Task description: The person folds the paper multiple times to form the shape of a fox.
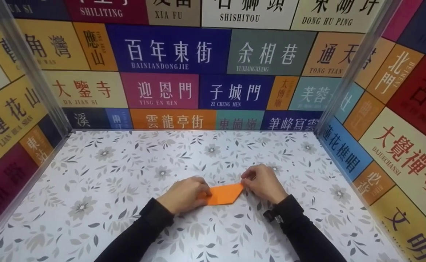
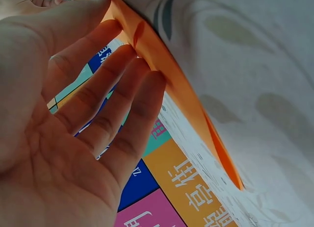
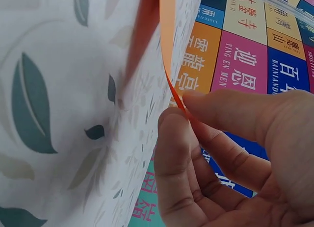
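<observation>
A flat orange piece of folded paper (image 1: 223, 195) lies on the patterned tabletop, its right end slanting to a point. My left hand (image 1: 188, 194) holds its left part, with bent fingertips and thumb against the sheet. Those fingers (image 2: 147, 89) line one edge of the orange paper (image 2: 184, 89) in the left wrist view, and a gap between layers shows near its far tip. At the upper right corner, my right hand (image 1: 265, 183) pinches the paper between thumb and forefinger. The right wrist view shows that thumb (image 3: 221, 107) at the paper's narrow tip (image 3: 172, 87).
A white tabletop (image 1: 125, 225) with grey leaves and flowers spreads around both hands. Colourful panels with Chinese lettering (image 1: 172, 51) stand behind and at both sides. Clear corner strips (image 1: 338, 83) join them. A dark band (image 1: 271, 216) sits at the right wrist.
</observation>
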### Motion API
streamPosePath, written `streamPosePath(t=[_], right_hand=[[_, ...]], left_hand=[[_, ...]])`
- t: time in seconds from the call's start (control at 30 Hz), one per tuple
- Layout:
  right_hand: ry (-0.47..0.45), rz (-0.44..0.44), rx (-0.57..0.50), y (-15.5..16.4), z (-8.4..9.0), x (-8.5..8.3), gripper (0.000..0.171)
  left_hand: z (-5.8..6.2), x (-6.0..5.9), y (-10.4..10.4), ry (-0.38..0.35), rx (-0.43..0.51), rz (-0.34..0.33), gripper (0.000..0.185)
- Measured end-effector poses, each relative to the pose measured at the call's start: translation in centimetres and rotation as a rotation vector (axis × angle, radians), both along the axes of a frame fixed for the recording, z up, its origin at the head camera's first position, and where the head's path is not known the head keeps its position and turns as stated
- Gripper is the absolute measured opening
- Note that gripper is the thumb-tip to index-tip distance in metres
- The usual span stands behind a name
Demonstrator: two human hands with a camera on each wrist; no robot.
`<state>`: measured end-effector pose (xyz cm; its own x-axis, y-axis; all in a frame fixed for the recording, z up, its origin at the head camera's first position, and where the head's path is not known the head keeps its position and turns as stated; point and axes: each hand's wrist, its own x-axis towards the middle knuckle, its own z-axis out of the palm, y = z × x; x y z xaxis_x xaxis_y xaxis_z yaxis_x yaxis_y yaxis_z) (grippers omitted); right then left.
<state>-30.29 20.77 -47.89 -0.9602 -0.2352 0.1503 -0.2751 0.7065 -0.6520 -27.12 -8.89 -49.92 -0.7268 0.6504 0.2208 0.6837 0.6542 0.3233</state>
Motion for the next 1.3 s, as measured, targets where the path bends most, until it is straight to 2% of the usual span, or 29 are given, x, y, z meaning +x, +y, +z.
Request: streamPosePath(t=[0.2, 0.37, 0.57, 0.77, 1.03, 1.17, 1.3], right_hand=[[-0.007, 0.008, -0.003, 0.0, 0.4, 0.3, 0.012], [-0.035, 0.051, 0.007, -0.3, 0.5, 0.5, 0.014], [-0.038, 0.07, 0.045, -0.4, 0.6, 0.7, 0.015], [-0.049, 0.071, 0.06, -0.2, 1.3, 1.4, 0.006], [0.059, 0.112, 0.088, -0.9, 2.0, 2.5, 0.007], [0.115, 0.158, 0.084, -1.3, 2.1, 3.3, 0.008], [0.132, 0.235, 0.054, -1.6, 1.8, 4.2, 0.01]], left_hand=[[0.0, 0.1, 0.0, -0.004, -0.006, 0.008, 0.025], [-0.1, 0.1, -0.1, 0.013, 0.013, 0.001, 0.023], [-0.2, 0.2, -0.1, 0.016, 0.023, -0.007, 0.021], [-0.1, 0.2, 0.1, 0.032, 0.035, -0.015, 0.017], [-0.2, 0.2, 0.3, 0.073, 0.052, -0.006, 0.014], [-0.2, 0.2, 0.4, 0.07, 0.051, -0.011, 0.012], [-0.4, 0.3, 0.4, 0.073, 0.048, -0.018, 0.011]])
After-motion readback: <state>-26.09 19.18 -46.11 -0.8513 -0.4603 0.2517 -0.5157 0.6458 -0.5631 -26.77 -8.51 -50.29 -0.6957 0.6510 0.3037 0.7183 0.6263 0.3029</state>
